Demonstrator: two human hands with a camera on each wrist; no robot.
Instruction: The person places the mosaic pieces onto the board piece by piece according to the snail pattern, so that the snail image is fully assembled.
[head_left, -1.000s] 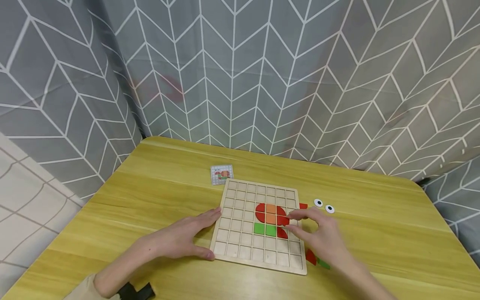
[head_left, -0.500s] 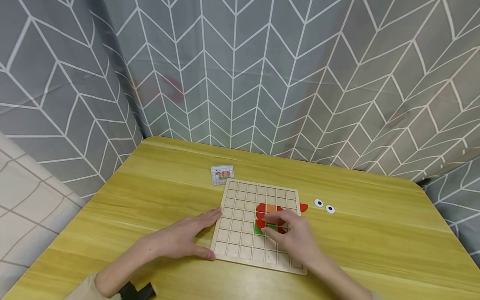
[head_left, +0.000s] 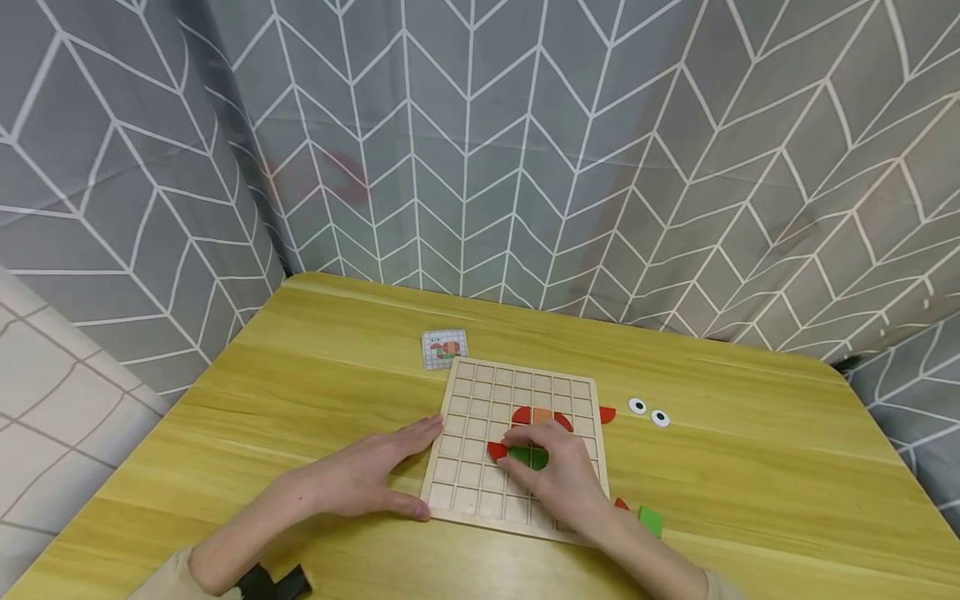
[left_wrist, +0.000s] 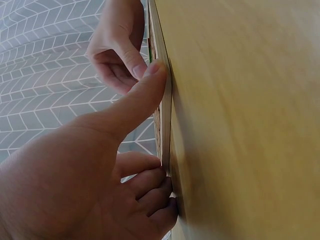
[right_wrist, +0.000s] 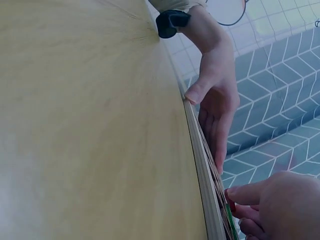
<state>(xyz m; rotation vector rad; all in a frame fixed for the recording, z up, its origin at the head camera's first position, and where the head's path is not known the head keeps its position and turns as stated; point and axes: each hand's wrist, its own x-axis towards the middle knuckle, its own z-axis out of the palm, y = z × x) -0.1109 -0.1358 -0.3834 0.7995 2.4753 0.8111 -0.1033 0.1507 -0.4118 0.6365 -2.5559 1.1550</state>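
Observation:
My right hand pinches a red quarter-round tile between thumb and fingertips. It holds the tile low at the grid board, just left of the green square tiles; in the right wrist view the red tile shows at the board's surface. Whether it lies fully in a cell, I cannot tell. Along the left edge of the wooden grid board, my left hand rests with thumb and fingers spread, touching the rim. Red tiles and an orange tile lie in upper cells, partly covered by my right hand.
A small pattern card lies behind the board's far left corner. To the right are two eye discs, a red tile, another red tile and a green tile. Patterned curtains border the table.
My right hand has moved left across the board, carrying the red quarter-round tile from the right side to left of the green tiles. The left hand stays at the board's edge.

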